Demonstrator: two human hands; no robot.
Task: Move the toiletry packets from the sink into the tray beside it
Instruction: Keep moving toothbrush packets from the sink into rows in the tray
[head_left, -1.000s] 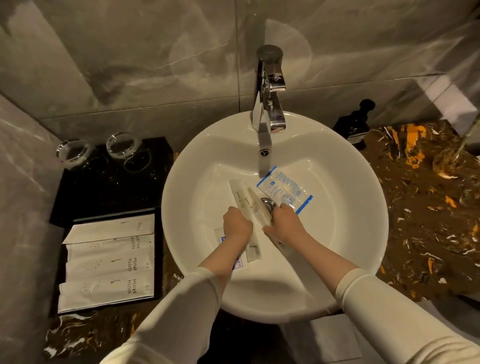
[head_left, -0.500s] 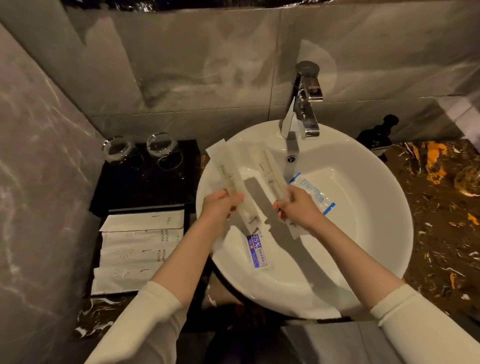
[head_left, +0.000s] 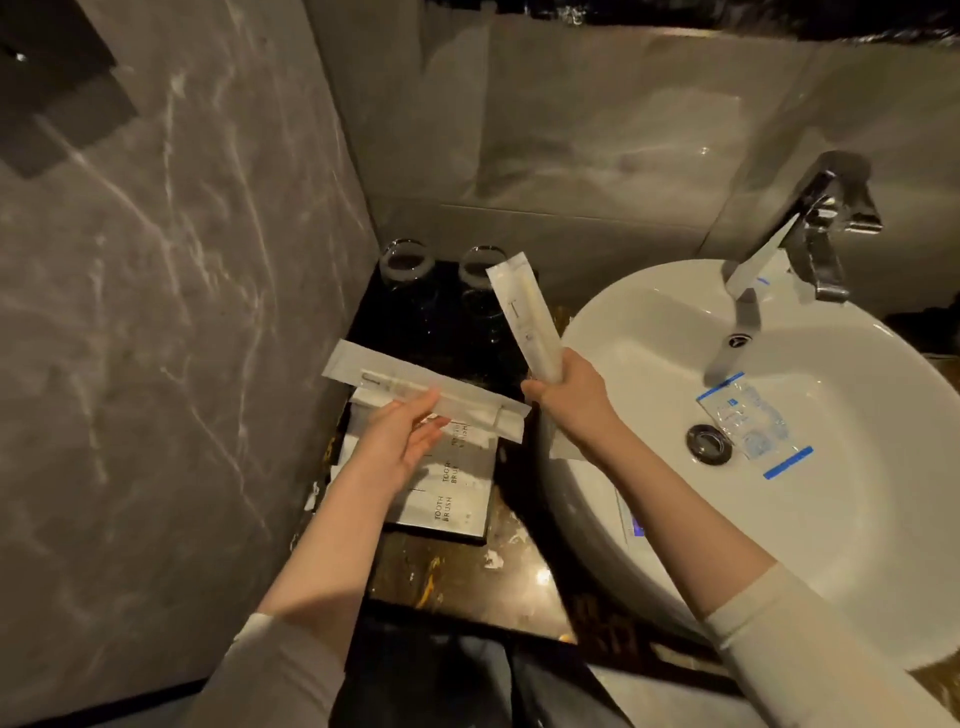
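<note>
My left hand (head_left: 402, 439) holds a long white toothbrush packet (head_left: 421, 392) flat and crosswise just above the black tray (head_left: 441, 530), which has several white "TOOTH BRUSH" packets in it. My right hand (head_left: 569, 397) grips a second long packet (head_left: 524, 317) upright, between the tray and the rim of the white sink (head_left: 582, 332). A clear packet with blue edges (head_left: 753, 421) lies in the basin beside the drain (head_left: 707, 442). Another packet with blue print (head_left: 635, 522) shows partly under my right forearm.
Two upturned glasses (head_left: 405, 260) stand on a black mat behind the tray. A chrome tap (head_left: 821, 223) rises at the back of the sink. A grey marble wall closes in on the left. A dark marbled counter runs in front of the tray.
Both hands have lifted a long packet each out of the basin and carried them left, the left one to above the tray. My view has swung left with them.
</note>
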